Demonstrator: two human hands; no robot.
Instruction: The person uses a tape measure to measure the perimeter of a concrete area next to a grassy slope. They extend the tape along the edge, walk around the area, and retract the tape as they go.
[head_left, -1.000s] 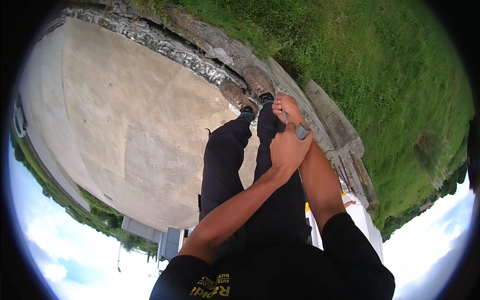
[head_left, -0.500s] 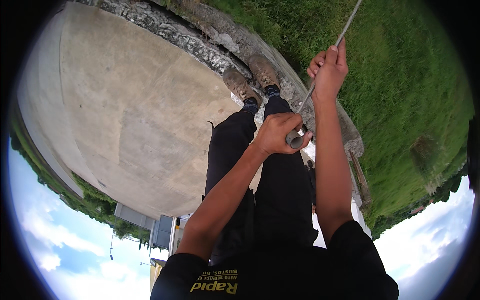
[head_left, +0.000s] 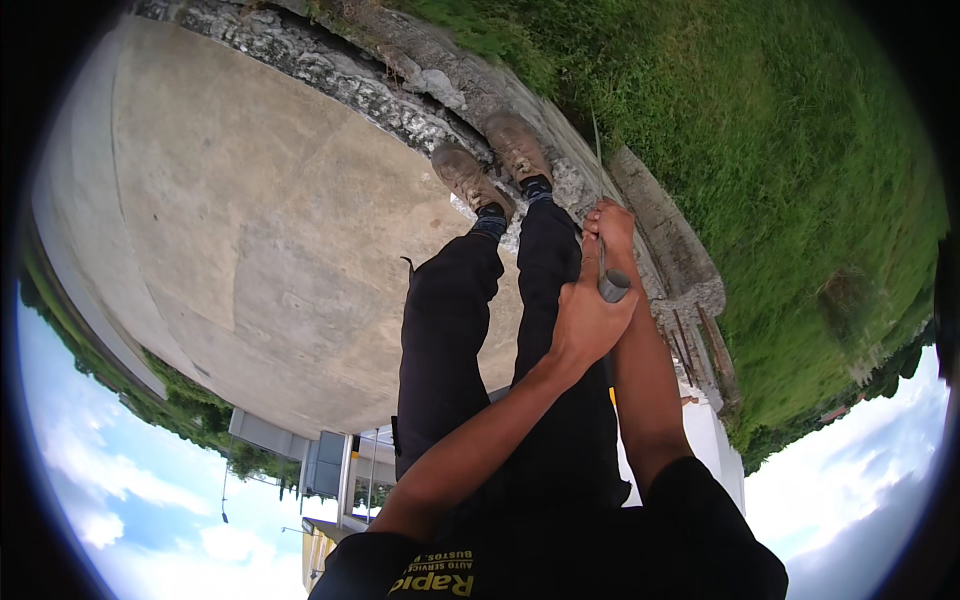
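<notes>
My left hand [head_left: 592, 315] is wrapped round a short grey tube [head_left: 614, 286], whose round end shows beside the thumb side. Its index finger stretches toward my right hand [head_left: 612, 222], which is closed just beyond it, close to my left leg's far side. A thin grey line [head_left: 597, 140], cord or slender rod, I cannot tell which, runs between the hands and on past the right one toward the grass. The right fingers are curled round this line. How the line joins the tube is hidden by the left hand.
My brown shoes [head_left: 515, 145] stand on a broken concrete edge [head_left: 430, 85]. A wide concrete slab [head_left: 270, 210] lies to the left, green grass [head_left: 800, 170] to the right. Rusty bars [head_left: 684, 340] stick out near a concrete block [head_left: 668, 225].
My right hand has come down and inward along the line, close to the left hand. The left hand and tube have shifted slightly right and nearer. The line now slants differently.
</notes>
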